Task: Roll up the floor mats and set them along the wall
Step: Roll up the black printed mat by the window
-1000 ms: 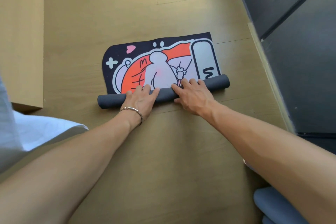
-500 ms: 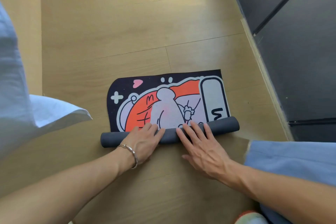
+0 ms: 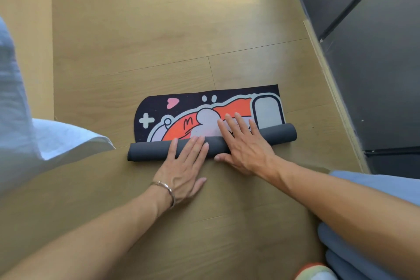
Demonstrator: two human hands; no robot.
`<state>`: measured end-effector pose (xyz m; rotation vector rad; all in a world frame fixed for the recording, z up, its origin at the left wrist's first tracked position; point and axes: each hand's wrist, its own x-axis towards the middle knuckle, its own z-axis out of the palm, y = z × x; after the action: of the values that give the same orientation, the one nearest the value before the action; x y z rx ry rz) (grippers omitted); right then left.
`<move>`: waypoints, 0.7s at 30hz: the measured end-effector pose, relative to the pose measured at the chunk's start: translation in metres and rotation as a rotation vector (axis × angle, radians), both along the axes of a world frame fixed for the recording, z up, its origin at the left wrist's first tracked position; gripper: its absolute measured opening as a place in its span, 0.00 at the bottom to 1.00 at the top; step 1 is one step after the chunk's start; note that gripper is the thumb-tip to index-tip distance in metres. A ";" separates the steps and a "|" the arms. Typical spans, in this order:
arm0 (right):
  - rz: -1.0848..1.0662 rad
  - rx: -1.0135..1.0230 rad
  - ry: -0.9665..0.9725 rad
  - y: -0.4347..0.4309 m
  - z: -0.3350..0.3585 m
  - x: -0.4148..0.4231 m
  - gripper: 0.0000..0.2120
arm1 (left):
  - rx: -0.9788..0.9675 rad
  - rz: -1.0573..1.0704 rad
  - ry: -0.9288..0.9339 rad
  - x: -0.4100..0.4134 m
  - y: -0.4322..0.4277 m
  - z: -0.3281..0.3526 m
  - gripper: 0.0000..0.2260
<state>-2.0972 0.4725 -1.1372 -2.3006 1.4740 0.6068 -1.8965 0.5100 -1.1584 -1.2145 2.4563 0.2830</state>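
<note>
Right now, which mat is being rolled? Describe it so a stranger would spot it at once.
On the wooden floor, beside the dark wall, lies a cartoon mat, half rolled into a grey tube under the left hand and right hand. Unlike the plain grey rolls at bottom right, it shows orange print.

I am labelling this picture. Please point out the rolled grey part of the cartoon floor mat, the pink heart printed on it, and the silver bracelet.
Rolled grey part (image 3: 150,151): head view, left end of roll.
Pink heart (image 3: 172,102): head view, centre.
Silver bracelet (image 3: 167,188): head view, band on left wrist.
</note>
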 end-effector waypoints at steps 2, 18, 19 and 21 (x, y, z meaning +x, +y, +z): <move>0.004 -0.057 -0.055 0.004 0.003 -0.002 0.40 | 0.008 0.018 -0.027 -0.001 -0.023 0.003 0.36; -0.093 0.055 -0.043 -0.057 0.008 0.002 0.40 | -0.177 0.039 -0.026 -0.006 -0.057 0.009 0.37; -0.113 0.063 -0.048 -0.060 0.009 0.004 0.40 | -0.161 0.060 -0.047 -0.008 -0.060 0.009 0.37; -0.134 0.007 -0.087 -0.058 0.011 0.007 0.39 | -0.133 0.062 -0.075 -0.011 -0.071 0.009 0.37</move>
<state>-2.0907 0.4149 -1.1259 -2.1726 1.5664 0.4675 -1.9079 0.4388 -1.1492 -1.3322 2.4088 0.0897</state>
